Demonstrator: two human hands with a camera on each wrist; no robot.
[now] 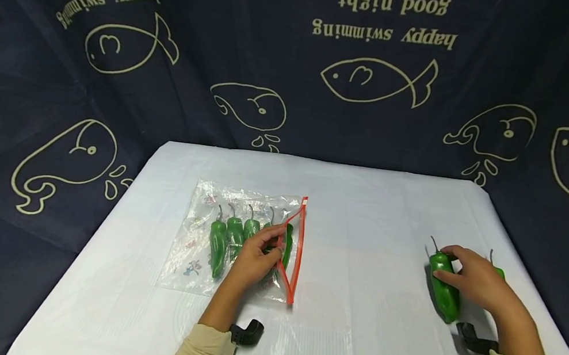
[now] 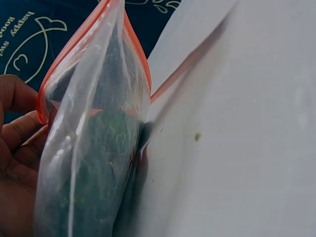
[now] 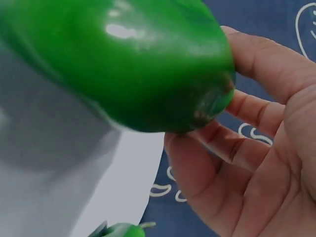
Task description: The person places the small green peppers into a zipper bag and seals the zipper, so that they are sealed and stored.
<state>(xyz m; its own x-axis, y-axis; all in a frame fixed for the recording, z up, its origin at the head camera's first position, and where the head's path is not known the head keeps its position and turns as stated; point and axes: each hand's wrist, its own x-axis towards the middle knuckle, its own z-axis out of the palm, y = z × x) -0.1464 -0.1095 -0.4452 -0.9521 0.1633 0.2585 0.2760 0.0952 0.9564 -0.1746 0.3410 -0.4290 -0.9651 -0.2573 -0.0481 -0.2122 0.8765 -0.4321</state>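
A clear zip bag (image 1: pixel 178 265) with a red zip edge (image 1: pixel 301 243) lies on the white table, holding several green peppers (image 1: pixel 217 245) side by side, stems toward the far side. My left hand (image 1: pixel 255 258) pinches the upper layer at the mouth, and the bag gapes there. In the left wrist view the bag's film (image 2: pixel 98 148) stands raised beside the fingers. On the right, my right hand (image 1: pixel 476 281) grips a green pepper (image 1: pixel 443 292) between thumb and fingers. Another pepper (image 1: pixel 500 272) sits behind that hand, mostly hidden; its top (image 3: pixel 127 231) peeks into the right wrist view.
A white cloth covers the table (image 1: pixel 362 226). Dark blue fabric (image 1: pixel 257 36) with fish and whale drawings hangs behind and along the sides. Black wrist straps (image 1: pixel 247 334) show on both arms.
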